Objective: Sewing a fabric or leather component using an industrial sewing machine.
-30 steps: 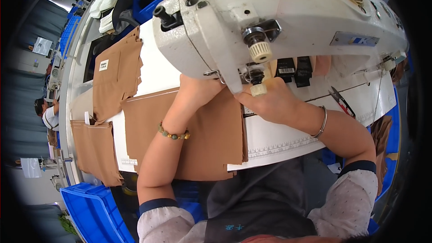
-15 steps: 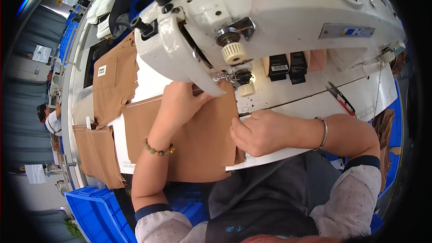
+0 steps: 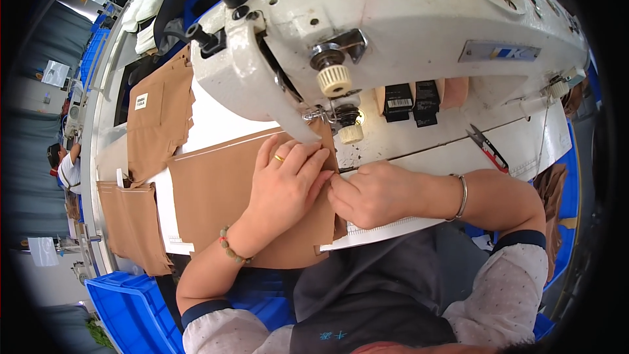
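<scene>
We see a white sewing machine (image 3: pixel 406 19), the biggest thing here. In front of it lies the brown cloth (image 3: pixel 219 190), its far right corner under the machine. The left hand (image 3: pixel 288 177) rests upon this cloth; whether it pinches, we cannot tell. The right hand (image 3: pixel 370 193) is clamped on the cloth's right edge. Further right lie the snips (image 3: pixel 489 148).

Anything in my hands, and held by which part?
Your right hand pinches the flat brown fabric panel by its right edge; your left hand lies on it.
</scene>
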`<state>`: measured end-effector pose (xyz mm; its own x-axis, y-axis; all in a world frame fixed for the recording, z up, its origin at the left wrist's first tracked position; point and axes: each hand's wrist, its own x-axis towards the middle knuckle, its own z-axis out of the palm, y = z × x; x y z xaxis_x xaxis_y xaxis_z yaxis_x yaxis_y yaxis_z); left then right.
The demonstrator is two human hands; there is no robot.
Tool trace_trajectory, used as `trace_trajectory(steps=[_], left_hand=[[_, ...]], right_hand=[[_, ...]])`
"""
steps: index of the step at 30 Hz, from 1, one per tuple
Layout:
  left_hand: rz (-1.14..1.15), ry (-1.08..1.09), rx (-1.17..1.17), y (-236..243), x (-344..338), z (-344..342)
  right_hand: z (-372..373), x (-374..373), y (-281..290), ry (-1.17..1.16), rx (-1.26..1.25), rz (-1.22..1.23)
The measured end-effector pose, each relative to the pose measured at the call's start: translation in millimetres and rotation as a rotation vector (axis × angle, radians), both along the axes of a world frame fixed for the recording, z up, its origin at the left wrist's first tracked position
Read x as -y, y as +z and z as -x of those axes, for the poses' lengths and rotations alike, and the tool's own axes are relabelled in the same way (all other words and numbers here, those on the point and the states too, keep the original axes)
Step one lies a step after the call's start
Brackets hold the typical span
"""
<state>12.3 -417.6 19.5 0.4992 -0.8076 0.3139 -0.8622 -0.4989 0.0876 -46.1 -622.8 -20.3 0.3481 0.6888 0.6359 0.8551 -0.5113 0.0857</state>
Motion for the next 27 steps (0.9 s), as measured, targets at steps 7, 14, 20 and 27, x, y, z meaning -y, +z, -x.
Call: trace_trajectory(steps=[7, 14, 20, 27], left_hand=[[0.042, -0.020, 0.049, -4, 0, 1], [0.007, 0.008, -0.041, 0, -3, 0], [0.015, -0.003, -0.357, 21, -17, 32], [0.112, 0.020, 0.031, -7, -38, 70]], right_hand=[[2, 4, 3, -0.052, -0.083, 0.082], [1, 4, 5, -0.108, -0.085, 0.083], [9, 5, 9, 0.024, -0.138, 0.060], [21, 7, 13, -0.042, -0.154, 0.036]])
